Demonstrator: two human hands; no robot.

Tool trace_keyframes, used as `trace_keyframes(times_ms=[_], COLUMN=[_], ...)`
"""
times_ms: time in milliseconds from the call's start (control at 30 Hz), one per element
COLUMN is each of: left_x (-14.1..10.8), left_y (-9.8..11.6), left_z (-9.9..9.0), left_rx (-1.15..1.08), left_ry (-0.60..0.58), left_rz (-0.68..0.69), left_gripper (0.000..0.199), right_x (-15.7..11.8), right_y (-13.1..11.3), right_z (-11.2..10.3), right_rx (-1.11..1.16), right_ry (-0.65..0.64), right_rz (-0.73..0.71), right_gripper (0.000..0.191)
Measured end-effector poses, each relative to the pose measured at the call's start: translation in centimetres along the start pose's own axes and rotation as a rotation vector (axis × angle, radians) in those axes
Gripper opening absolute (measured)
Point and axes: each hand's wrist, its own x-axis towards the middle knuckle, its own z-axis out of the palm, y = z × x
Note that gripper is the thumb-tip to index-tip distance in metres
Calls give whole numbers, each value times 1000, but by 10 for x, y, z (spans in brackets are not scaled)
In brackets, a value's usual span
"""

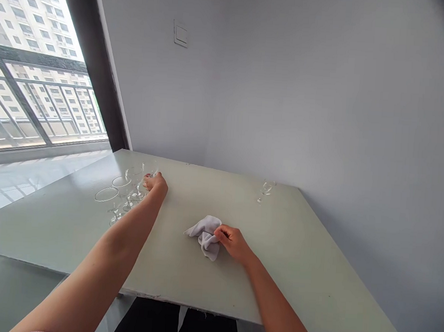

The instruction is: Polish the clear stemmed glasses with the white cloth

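Note:
My left hand (156,182) reaches to the far left of the table, its fingers closed around a clear stemmed glass (154,173) at the back of a group. The hand partly hides this glass. Several more stemmed glasses (128,203) stand close by, to the left and nearer to me; my forearm passes just beside them. Near the middle of the table, my right hand (231,240) pinches the right side of a crumpled pale grey cloth (207,235). The cloth rests on the tabletop.
A single stemmed glass (267,188) stands at the back right of the pale glossy table (291,260). Grey walls (305,91) meet behind the table. A large window (35,84) is at the left. The table's front edge looks chipped.

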Motion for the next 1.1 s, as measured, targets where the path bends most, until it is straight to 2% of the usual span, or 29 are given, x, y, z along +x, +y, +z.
trace_keyframes(times_ms=[133, 200, 267, 300, 400, 500, 600, 733, 867, 933, 1033, 1100], left_x=[-18, -33, -51, -62, -96, -128, -150, -163, -166, -166, -164, -162], left_y=[2, 3, 4, 5, 3, -5, -18, -33, -39, -40, -39, -38], left_z=[2, 4, 4, 4, 0, -7, -14, -21, -22, -23, -27, -30], left_rx=[6, -24, -78, -107, -179, -185, -41, 195, 280, 289, 286, 296], left_ry=[54, 2, -104, -171, -360, -559, -697, -707, -691, -686, -654, -625], left_rz=[-74, -22, 64, 111, 223, 322, 458, 658, 791, 846, 915, 943], left_gripper=[33, 30, 25, 24, 24, 36, 50, 60, 61, 60, 57, 55], right_x=[5, 8, 10, 11, 14, 14, 12, 7, 9, 15, 25, 31], right_y=[11, 16, 20, 22, 26, 29, 33, 20, -16, -32, -43, -42], right_z=[-3, -7, -11, -14, -19, -23, -27, -33, -19, -3, 21, 29], right_rx=[16, 60, 159, 230, 450, 599, 613, 372, 108, 88, 328, 591], right_ry=[238, 365, 484, 531, 623, 677, 700, 756, 736, 641, 406, 341], right_rz=[41, 76, 116, 132, 173, 217, 214, 142, 80, 39, -9, 15], right_gripper=[31, 26, 22, 27, 62, 84, 90, 85, 81, 79, 61, 39])
